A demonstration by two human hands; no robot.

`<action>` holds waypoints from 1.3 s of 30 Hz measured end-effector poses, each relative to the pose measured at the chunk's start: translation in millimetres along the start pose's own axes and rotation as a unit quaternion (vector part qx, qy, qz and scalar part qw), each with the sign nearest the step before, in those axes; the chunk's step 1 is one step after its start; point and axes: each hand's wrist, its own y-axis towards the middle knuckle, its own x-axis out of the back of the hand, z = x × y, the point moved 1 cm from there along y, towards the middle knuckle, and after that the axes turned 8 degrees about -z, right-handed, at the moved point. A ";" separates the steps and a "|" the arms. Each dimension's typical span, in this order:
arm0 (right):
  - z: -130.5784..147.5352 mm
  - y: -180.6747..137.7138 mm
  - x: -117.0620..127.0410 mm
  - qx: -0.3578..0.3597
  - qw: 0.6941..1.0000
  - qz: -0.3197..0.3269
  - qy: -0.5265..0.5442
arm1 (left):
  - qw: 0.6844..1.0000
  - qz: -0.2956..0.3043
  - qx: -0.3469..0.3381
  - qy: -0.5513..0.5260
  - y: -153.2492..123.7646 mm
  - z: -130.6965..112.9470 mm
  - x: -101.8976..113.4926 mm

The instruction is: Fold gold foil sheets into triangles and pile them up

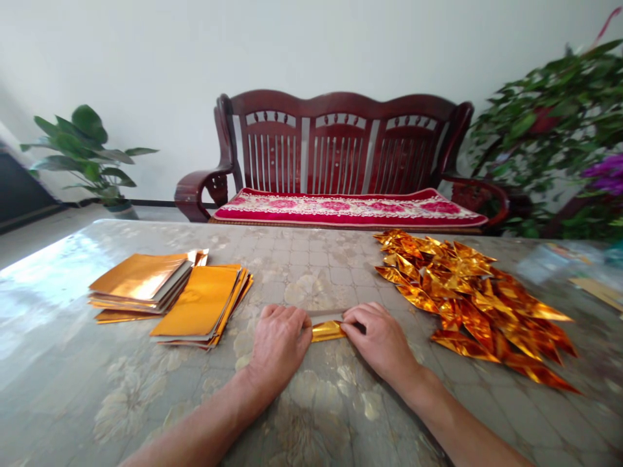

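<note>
A narrow folded strip of gold foil paper (328, 331) lies low over the table, its two ends between my hands. My left hand (282, 337) is closed on the left end, thumb toward the strip. On the other end, my right hand (377, 334) pinches with thumb and forefinger. Left of my hands are two stacks of flat gold foil sheets, a nearer stack (199, 301) and one behind it (141, 279). To the right spreads a heap of folded gold foil pieces (467, 298) with pointed ends.
The table (302, 415) has a patterned, shiny cover. Clear plastic packaging (555, 259) lies at the far right, near a tan flat piece (596, 292). Beyond the table stands a dark red wooden bench (335, 155). Potted plants (92, 155) stand at both sides.
</note>
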 end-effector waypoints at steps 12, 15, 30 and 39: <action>-0.3 0.9 -0.7 0.009 1.000 0.003 -0.003 | 1.000 0.010 0.017 0.024 0.5 -2.0 1.4; 0.3 0.5 -0.7 0.006 1.000 0.005 -0.003 | 1.000 0.015 0.022 0.008 0.5 -0.9 2.3; 1.6 0.4 -0.1 0.006 1.000 0.002 -0.006 | 0.992 0.047 -0.115 -0.021 -4.9 1.5 -2.8; 1.3 -1.5 -1.3 0.008 1.000 -0.003 -0.009 | 0.977 0.076 -0.161 0.118 -13.4 -19.0 7.4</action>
